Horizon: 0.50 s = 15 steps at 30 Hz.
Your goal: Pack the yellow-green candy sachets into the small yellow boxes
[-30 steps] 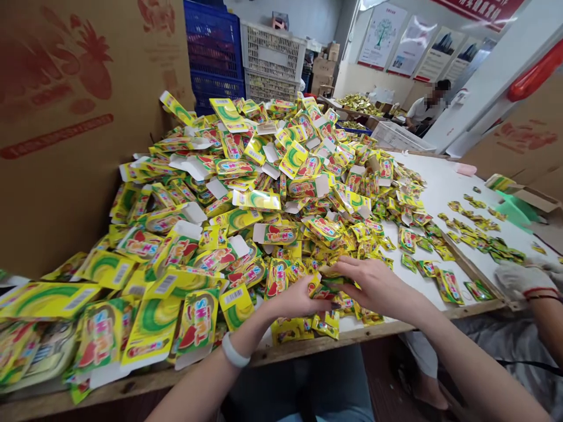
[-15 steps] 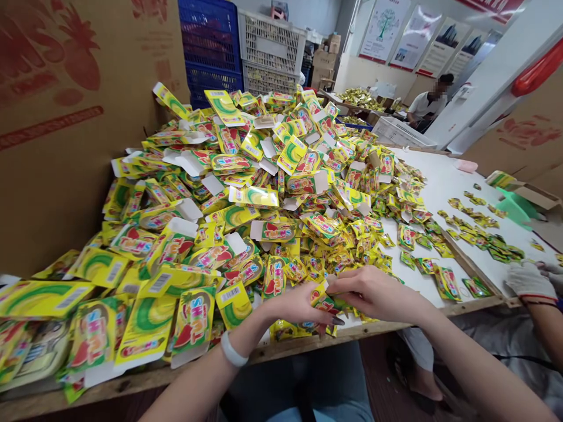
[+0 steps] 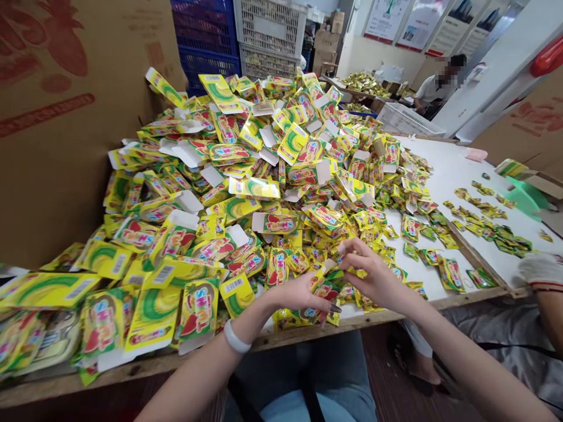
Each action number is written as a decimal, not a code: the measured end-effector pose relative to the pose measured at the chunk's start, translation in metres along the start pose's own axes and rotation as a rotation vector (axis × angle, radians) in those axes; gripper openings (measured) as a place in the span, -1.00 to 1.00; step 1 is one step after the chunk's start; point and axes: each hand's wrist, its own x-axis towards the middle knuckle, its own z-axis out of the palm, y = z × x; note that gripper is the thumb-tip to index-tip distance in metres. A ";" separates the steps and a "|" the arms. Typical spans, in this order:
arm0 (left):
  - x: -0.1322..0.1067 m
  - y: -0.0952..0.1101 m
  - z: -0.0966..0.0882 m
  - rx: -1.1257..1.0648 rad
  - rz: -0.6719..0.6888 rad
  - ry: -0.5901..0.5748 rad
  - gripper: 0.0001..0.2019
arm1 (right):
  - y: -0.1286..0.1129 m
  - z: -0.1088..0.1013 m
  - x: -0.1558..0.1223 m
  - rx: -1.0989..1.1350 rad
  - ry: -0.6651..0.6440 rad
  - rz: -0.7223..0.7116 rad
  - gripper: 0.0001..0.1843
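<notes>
My left hand (image 3: 299, 293) is wrapped round a small yellow and green candy box (image 3: 326, 288) near the table's front edge. The fingers hide part of that box. Just right of it is my right hand (image 3: 369, 272), raised a little, its fingers curved and apart with nothing visible in them. Small wrapped candies (image 3: 354, 225) lie behind and beneath both hands. A large heap of cardboard candy boxes (image 3: 246, 187), many with white end flaps up, covers the table to the left and behind.
A big brown carton (image 3: 83, 146) borders the heap on the left. Blue crates (image 3: 206, 41) and white crates (image 3: 269, 32) stand behind. A wooden strip (image 3: 475, 258) crosses the table at right, near a co-worker's gloved hand (image 3: 539, 269). Another person (image 3: 435, 88) sits farther back.
My right hand has come away from the box, lifting slightly, and its fingers have parted. My left hand keeps its grip on the box. The camera view has shifted slightly.
</notes>
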 end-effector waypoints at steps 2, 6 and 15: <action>0.000 0.000 0.002 0.018 0.032 0.060 -0.53 | 0.006 0.009 -0.004 0.072 0.064 0.033 -0.87; -0.001 0.000 0.007 0.326 0.059 0.205 -0.29 | 0.011 0.017 -0.016 0.219 -0.095 0.149 -0.78; -0.003 0.021 0.041 0.568 0.079 0.083 -0.15 | 0.018 0.002 -0.071 0.270 -0.167 0.202 -0.62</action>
